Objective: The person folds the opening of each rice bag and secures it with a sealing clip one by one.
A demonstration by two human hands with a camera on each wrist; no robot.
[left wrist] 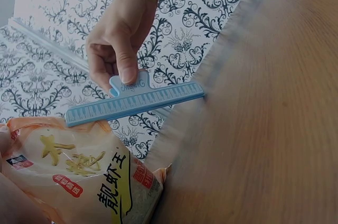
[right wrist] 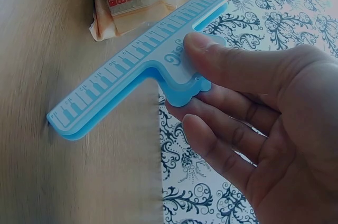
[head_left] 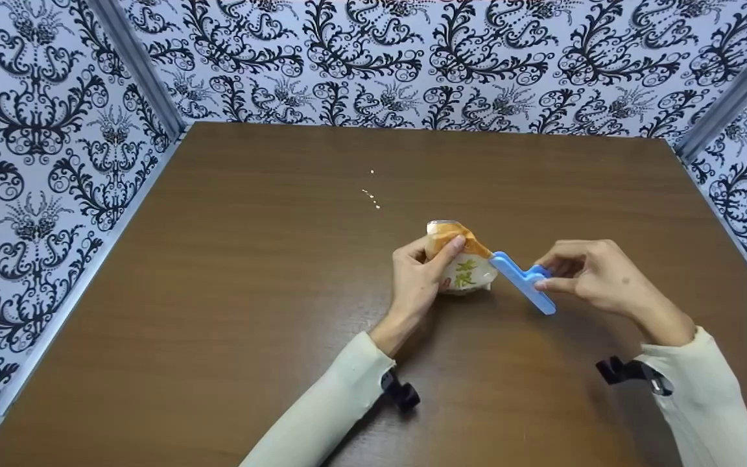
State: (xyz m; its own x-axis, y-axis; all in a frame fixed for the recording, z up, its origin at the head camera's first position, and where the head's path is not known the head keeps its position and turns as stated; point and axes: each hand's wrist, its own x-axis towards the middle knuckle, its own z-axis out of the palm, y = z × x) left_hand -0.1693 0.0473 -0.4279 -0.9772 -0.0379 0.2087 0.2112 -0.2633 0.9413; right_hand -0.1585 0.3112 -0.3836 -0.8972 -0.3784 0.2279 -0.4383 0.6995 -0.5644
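My left hand (head_left: 412, 275) grips a plastic food bag (left wrist: 79, 166) with orange edges and printed characters, its thumb pressed along the orange top. To the right, my right hand (head_left: 607, 275) pinches the handle of a light blue bag clip (right wrist: 142, 57) between thumb and fingers. The clip's long bar has ruler-like markings and slants down to the right in the head view. Its upper end meets the bag's orange edge, while most of the bar extends past the bag. In the left wrist view, only part of my left hand shows at the lower left.
Both hands work above a brown wooden table (head_left: 218, 292). Several small white bits (head_left: 372, 196) lie on it beyond the bag. Walls with black-and-white scroll patterns (head_left: 373, 65) stand at the back and sides. Black wrist mounts (head_left: 403, 392) stick out from the cream sleeves.
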